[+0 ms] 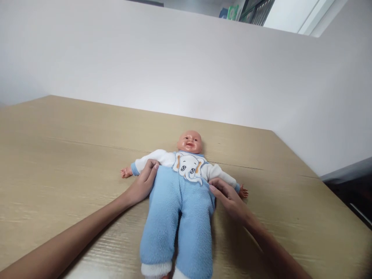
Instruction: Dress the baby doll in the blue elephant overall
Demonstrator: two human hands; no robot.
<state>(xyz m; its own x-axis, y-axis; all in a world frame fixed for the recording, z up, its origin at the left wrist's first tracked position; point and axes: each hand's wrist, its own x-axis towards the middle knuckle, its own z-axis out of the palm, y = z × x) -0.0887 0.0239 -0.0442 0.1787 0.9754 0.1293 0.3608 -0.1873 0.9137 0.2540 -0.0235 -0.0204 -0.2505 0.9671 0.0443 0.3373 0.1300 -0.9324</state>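
Observation:
A baby doll [190, 142] lies on its back on the wooden table, head towards the wall and arms spread to both sides. It wears a white long-sleeved top [162, 156] with blue cuffs and fluffy blue pants [165, 201] with white hems. An elephant patch [188, 167] covers the chest. My left hand [147, 180] is closed on the upper edge of the pants at the waist, thumb on top. On the opposite side of the waist, my right hand [226, 193] pinches the pants between thumb and fingers. The doll's feet are mostly cut off below.
The light wooden table [72, 162] has seams across its top. Behind it stands a white partition wall [145, 66]. A dark object [351, 190] is beyond the table's right edge. Over the wall, a green item [232, 12] shows near a barred window [257, 11].

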